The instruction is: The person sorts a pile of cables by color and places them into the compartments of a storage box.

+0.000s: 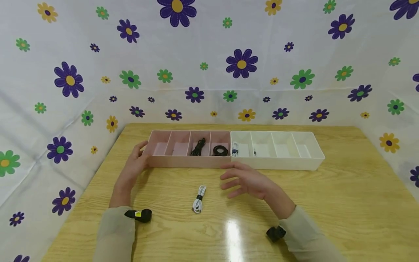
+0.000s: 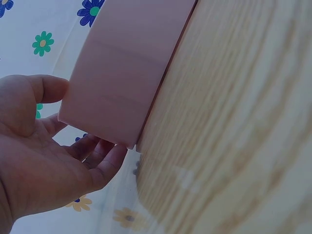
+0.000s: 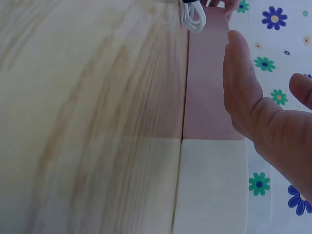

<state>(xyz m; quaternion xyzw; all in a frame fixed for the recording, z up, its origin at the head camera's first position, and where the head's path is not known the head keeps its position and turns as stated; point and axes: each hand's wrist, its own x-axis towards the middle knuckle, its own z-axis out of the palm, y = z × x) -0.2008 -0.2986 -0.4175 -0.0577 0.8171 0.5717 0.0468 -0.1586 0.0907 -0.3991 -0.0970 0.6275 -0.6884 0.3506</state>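
Observation:
My left hand [image 1: 135, 162] is at the left end of the pink divided box [image 1: 186, 162], its fingertips touching the end wall and the thumb near the top edge in the left wrist view. A bundled black cable [image 1: 198, 147] lies in the pink box's third compartment, and a coiled black cable [image 1: 220, 150] in the fourth. Over the table, my right hand [image 1: 247, 180] hovers with spread fingers and holds nothing, just in front of the white divided box [image 1: 275, 163]. Between the hands, a bundled white cable [image 1: 198, 199] with a black tie lies on the table.
In the white box's first compartment is another white cable [image 1: 235, 149] with a dark tie; a small white item [image 1: 255, 152] is in the second. Both boxes stand end to end near the back edge of the wooden table [image 1: 170, 233]. A flowered cloth [image 1: 209, 43] hangs behind.

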